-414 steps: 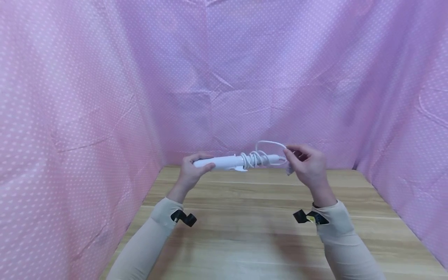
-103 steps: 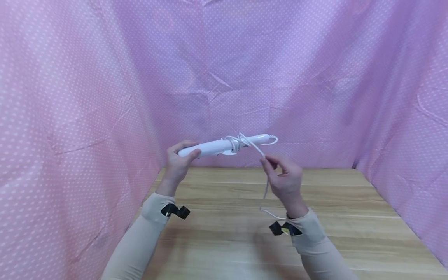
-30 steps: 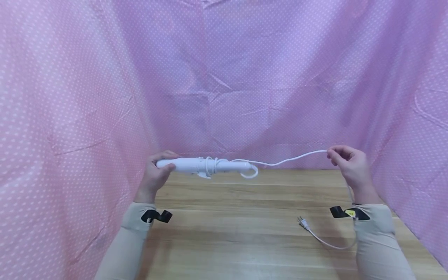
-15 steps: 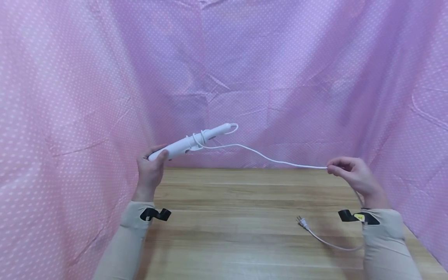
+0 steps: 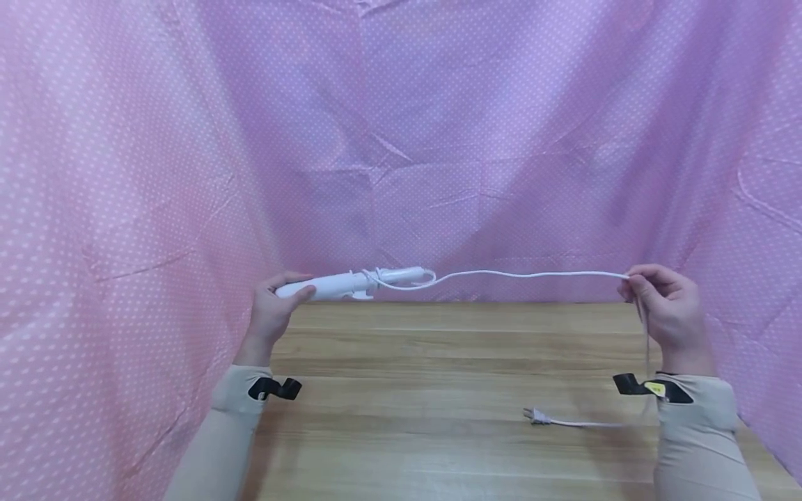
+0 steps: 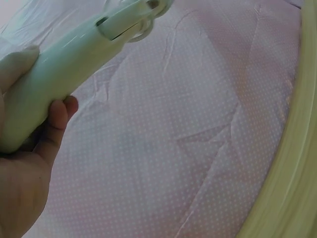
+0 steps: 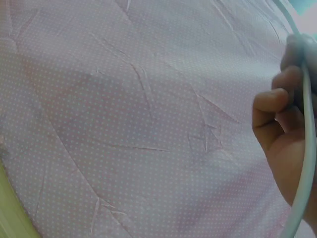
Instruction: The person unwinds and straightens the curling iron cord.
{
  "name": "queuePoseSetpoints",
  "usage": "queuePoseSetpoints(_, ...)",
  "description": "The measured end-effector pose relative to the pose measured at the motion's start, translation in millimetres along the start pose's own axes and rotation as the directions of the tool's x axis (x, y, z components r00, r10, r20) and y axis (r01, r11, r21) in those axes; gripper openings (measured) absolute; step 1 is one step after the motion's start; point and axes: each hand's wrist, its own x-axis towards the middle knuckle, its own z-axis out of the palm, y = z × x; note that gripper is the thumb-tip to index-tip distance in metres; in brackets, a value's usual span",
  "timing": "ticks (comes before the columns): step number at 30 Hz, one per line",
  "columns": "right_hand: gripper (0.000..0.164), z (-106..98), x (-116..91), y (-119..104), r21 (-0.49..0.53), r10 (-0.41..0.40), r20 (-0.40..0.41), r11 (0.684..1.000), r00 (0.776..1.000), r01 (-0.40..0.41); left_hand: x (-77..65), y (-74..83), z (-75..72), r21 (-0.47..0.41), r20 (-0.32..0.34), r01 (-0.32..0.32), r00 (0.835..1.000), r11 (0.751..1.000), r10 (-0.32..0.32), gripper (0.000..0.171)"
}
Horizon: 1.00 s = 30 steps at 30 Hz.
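Note:
In the head view, my left hand point(image 5: 271, 316) grips the thick end of a white curling iron point(image 5: 328, 286), thumb along its near side. The iron points right, tilted slightly upward, with a few loose turns of its white cord point(image 5: 520, 275) around the middle. My right hand point(image 5: 677, 309) pinches that cord far to the right, so a nearly straight length spans between the hands. Below it the cord hangs down to a two-pin plug point(image 5: 537, 417) low over the table. The left wrist view shows fingers around the iron point(image 6: 69, 67); the right wrist view shows the cord point(image 7: 308, 114) passing the palm.
A wood-grain table point(image 5: 401, 362) lies beneath both hands. Pink dotted cloth point(image 5: 426, 139) walls the space at the back and both sides. Each wrist carries a black camera mount.
Over these frames, turns of cord have come off the iron and the free length has grown. Most recently the iron's far end tipped down, and the right hand moved right and up with the cord.

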Motion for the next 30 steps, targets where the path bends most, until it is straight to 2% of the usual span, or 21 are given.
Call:
queuePoseSetpoints(3, 0.012, 2.5, 3.6, 0.5, -0.018, -0.07, -0.115, 0.997, 0.991, 0.068, -2.3, -1.4, -2.2, 0.044, 0.088, -0.015, 0.996, 0.999, 0.011, 0.033)
queuePoseSetpoints(5, 0.009, 3.5, 5.7, 0.3, -0.049, -0.099, -0.188, 0.995, 0.977, 0.092, -3.5, -2.1, -3.0, 0.037, 0.147, -0.042, 0.989, 0.998, 0.036, 0.028)
queuePoseSetpoints(10, 0.004, 3.2, 10.2, 1.3, -0.09, -0.114, -0.341, 0.992, 0.933, 0.089, -4.9, -3.4, -3.3, -0.025, 0.26, -0.138, 0.956, 0.99, 0.14, 0.021)
queuePoseSetpoints(14, 0.004, -0.1, 13.5, 3.8, -0.15, -0.155, -0.456, 0.984, 0.876, 0.096, -5.4, -3.4, -3.2, -0.061, 0.319, -0.186, 0.927, 0.981, 0.195, 0.024)
queuePoseSetpoints(18, 0.01, -5.0, 15.7, 4.1, -0.179, -0.178, -0.556, 0.98, 0.812, 0.092, -6.4, -3.6, -3.7, -0.078, 0.36, -0.186, 0.911, 0.98, 0.201, 0.025)
queuePoseSetpoints(20, 0.014, -7.0, 15.9, 3.2, -0.189, -0.165, -0.592, 0.98, 0.789, 0.062, -6.4, -4.9, -4.6, -0.111, 0.379, -0.184, 0.901, 0.977, 0.212, 0.026)
queuePoseSetpoints(24, 0.012, -14.5, 14.2, 4.7, -0.218, -0.115, -0.635, 0.975, 0.764, -0.033, -7.9, -4.0, -6.9, -0.221, 0.4, -0.158, 0.885, 0.963, 0.237, 0.033)
queuePoseSetpoints(28, 0.008, -25.6, 9.5, 9.1, -0.262, -0.028, -0.66, 0.945, 0.751, -0.195, -8.8, -1.8, -7.3, -0.367, 0.39, -0.128, 0.878, 0.921, 0.278, 0.036)
queuePoseSetpoints(30, 0.011, -31.5, 6.0, 11.9, -0.262, 0.034, -0.655, 0.927, 0.755, -0.269, -7.5, -1.9, -6.0, -0.433, 0.368, -0.131, 0.877, 0.892, 0.308, 0.035)
